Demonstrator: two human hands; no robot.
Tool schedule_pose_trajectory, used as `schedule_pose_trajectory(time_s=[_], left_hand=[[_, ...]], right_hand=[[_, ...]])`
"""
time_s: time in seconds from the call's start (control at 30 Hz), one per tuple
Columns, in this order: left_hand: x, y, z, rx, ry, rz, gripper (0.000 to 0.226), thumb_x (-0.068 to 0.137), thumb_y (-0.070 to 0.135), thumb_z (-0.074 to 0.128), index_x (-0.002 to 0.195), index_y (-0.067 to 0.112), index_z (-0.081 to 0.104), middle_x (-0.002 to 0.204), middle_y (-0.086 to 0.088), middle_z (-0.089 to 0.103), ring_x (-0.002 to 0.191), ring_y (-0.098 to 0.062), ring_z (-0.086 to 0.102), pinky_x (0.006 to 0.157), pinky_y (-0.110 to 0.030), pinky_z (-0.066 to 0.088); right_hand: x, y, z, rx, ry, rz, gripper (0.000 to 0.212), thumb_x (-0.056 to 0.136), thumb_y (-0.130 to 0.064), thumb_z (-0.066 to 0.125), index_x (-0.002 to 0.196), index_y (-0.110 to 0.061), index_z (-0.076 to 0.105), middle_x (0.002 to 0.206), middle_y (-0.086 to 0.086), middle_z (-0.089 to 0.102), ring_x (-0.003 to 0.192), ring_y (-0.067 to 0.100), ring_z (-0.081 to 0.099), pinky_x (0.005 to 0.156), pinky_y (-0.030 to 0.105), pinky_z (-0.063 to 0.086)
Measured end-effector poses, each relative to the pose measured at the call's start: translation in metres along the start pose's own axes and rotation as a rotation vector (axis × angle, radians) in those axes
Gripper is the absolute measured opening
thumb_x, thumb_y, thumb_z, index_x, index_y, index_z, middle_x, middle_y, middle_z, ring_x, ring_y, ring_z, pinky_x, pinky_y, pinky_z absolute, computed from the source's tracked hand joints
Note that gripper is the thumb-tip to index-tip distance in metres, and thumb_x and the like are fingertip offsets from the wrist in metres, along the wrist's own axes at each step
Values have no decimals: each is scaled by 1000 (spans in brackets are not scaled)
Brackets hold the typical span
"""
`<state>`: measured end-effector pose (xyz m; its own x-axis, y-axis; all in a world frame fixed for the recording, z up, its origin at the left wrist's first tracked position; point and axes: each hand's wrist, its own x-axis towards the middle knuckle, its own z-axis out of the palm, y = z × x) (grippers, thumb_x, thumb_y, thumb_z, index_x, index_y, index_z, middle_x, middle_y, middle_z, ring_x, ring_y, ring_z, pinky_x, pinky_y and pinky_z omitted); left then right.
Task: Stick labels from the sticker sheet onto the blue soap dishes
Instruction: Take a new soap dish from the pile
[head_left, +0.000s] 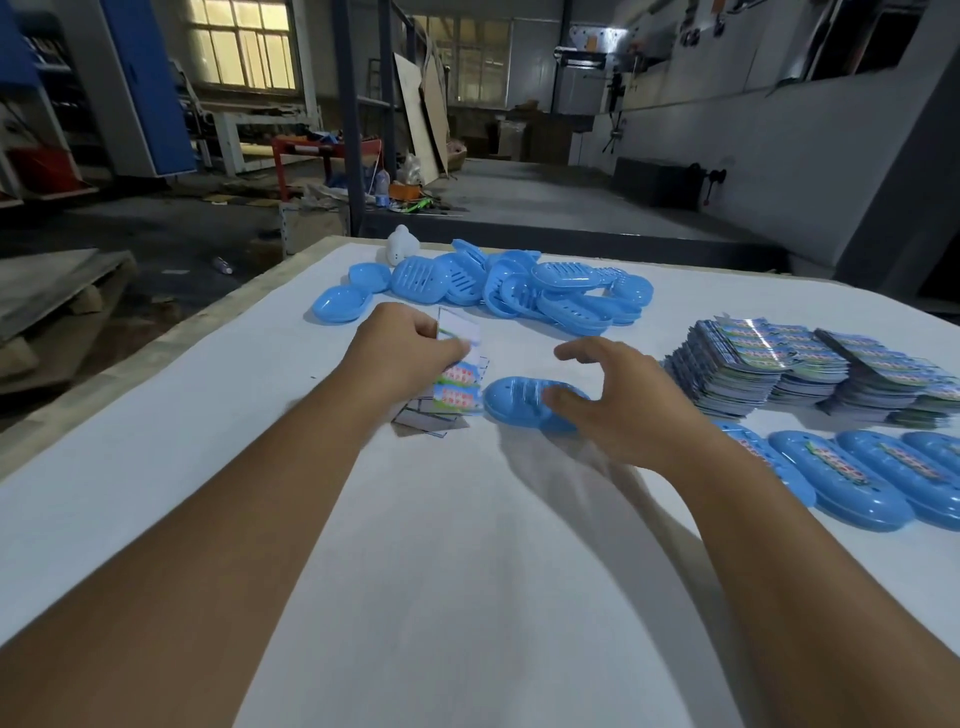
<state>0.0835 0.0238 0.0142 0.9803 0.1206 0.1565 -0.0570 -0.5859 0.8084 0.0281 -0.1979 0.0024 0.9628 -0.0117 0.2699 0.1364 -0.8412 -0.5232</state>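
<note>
head: soap dish (519, 402) under right hand's (623, 410) spread fingers.

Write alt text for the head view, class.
A person's left hand grips a sticker sheet while the open right hand hovers over a blue soap dish on a white table. More dishes lie behind.

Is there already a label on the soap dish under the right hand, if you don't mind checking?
No, the soap dish under the right hand shows only bare blue ribs.
</note>
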Motion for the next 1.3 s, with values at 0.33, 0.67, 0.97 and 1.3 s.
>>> schedule_pose_trajectory(time_s=[0.33, 0.67, 0.97, 1.3], left_hand=[[-24, 23, 12, -394, -270, 124, 4, 89, 29, 74, 91, 28, 72, 68, 21, 72, 60, 8, 65, 43, -5, 41], [-26, 25, 11, -294, -251, 118, 31, 81, 18, 77, 108, 28, 69, 92, 6, 75, 75, -7, 65, 66, -22, 49], [-29, 24, 11, -326, -307, 168, 33, 82, 9, 78, 106, 27, 63, 88, 3, 79, 89, -11, 73, 80, -28, 57], [-35, 24, 14, -296, -291, 224, 29, 86, 16, 77, 102, 34, 61, 83, 11, 77, 80, 2, 71, 63, -8, 46]], right_hand=[[-2, -20, 0, 626, -25, 34, 22, 92, -16, 72, 105, -32, 66, 83, -3, 79, 76, 11, 75, 84, 41, 59], [4, -13, -2, 666, 37, 118, 30, 93, -17, 72, 120, -26, 64, 82, -10, 78, 79, 7, 76, 77, 28, 60], [5, -8, 0, 449, 157, 137, 29, 86, -31, 79, 109, -27, 63, 79, -8, 72, 65, 3, 66, 59, 22, 48], [-3, -17, 1, 409, 58, -49, 23, 88, -37, 75, 69, -25, 79, 53, -11, 64, 46, 2, 43, 46, 12, 31]])
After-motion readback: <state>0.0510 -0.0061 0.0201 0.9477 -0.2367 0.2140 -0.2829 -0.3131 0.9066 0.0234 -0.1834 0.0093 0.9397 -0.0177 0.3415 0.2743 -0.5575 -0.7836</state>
